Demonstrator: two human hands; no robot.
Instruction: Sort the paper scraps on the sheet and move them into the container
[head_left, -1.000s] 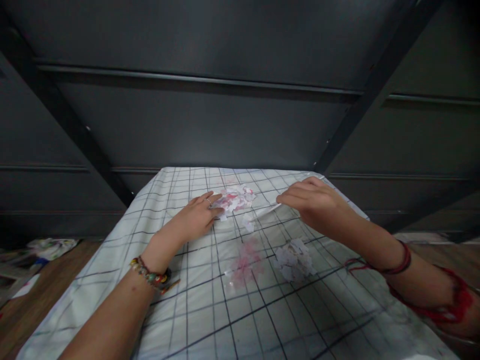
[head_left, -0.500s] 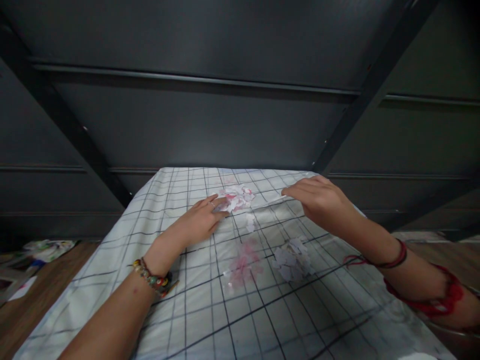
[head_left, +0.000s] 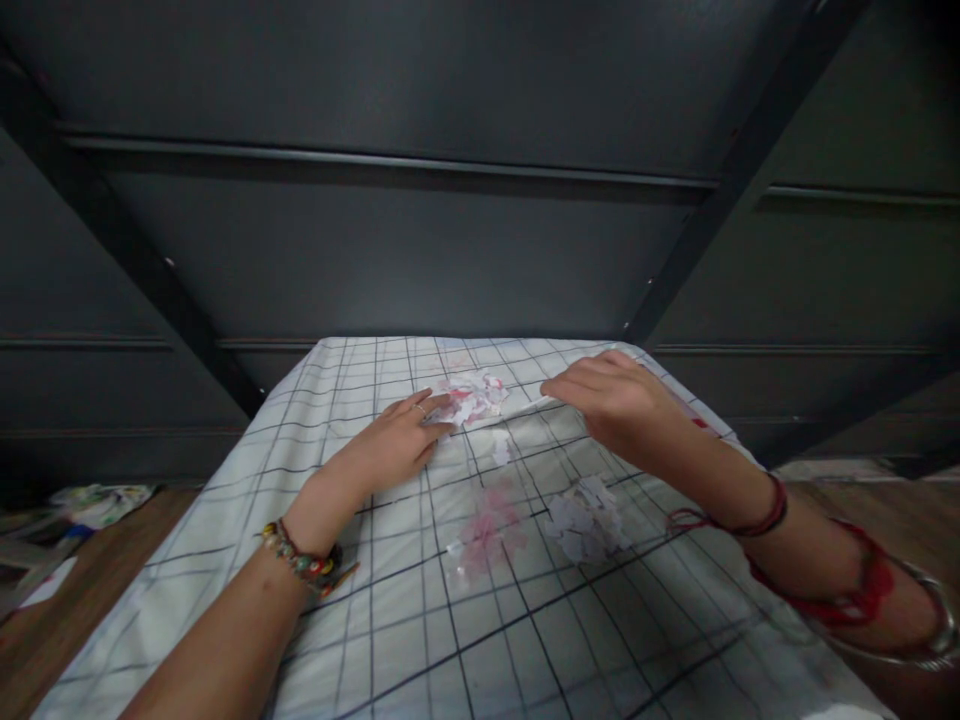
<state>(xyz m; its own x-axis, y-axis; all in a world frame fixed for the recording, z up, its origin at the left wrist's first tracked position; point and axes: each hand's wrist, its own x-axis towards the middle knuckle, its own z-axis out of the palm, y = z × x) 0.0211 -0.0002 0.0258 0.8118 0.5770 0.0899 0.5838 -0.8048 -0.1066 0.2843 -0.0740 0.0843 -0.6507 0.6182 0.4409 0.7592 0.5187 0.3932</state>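
Note:
My left hand (head_left: 401, 437) lies with its fingers apart at the left edge of a far pile of torn white and pink paper scraps (head_left: 472, 397), fingertips touching it. To the right of that pile, my right hand (head_left: 611, 400) is closed in a pinch. A pale raised ridge runs from its fingertips toward the pile and looks like a fold of the checked cloth (head_left: 405, 620). Between the hands lies a single white scrap (head_left: 501, 448). Nearer to me are a pile of pink, partly clear scraps (head_left: 487, 530) and a pile of white paper scraps (head_left: 586, 520).
The cloth covers a table that meets a dark panelled metal wall (head_left: 420, 250) at its far edge. Down on the left, papers and a patterned bundle (head_left: 101, 503) lie on the wooden floor (head_left: 112, 580). A white object (head_left: 844, 712) shows at the bottom right edge.
My right hand has moved left toward the far pile, still pinched, and the pale ridge has shifted with it. My left hand has barely moved. The scrap piles look unchanged.

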